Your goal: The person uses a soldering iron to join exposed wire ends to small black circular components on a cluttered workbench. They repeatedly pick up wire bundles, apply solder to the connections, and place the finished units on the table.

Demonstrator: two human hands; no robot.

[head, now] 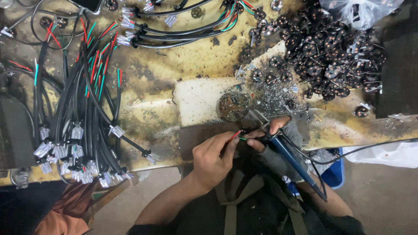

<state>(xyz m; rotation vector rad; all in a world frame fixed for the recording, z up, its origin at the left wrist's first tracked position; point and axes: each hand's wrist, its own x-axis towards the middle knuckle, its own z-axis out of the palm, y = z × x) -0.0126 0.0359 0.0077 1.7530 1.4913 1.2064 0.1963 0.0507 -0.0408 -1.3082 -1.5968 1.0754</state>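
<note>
My left hand [214, 157] pinches thin red and green wires [236, 135] at the front edge of the stained workbench [148, 113]. My right hand [276, 135], in a grey fingerless glove, grips a blue-handled soldering iron [291, 159] whose tip points at the wire ends. Its black cord runs off to the right. A round dark metal pad [234, 105] with solder scraps lies just beyond the hands.
Several black cables with red and green leads and clear plugs [78, 130] hang over the left of the bench. A heap of small black round connectors [331, 56] fills the back right, beside a clear plastic bag [361, 11]. A blue bin [333, 174] sits below on the right.
</note>
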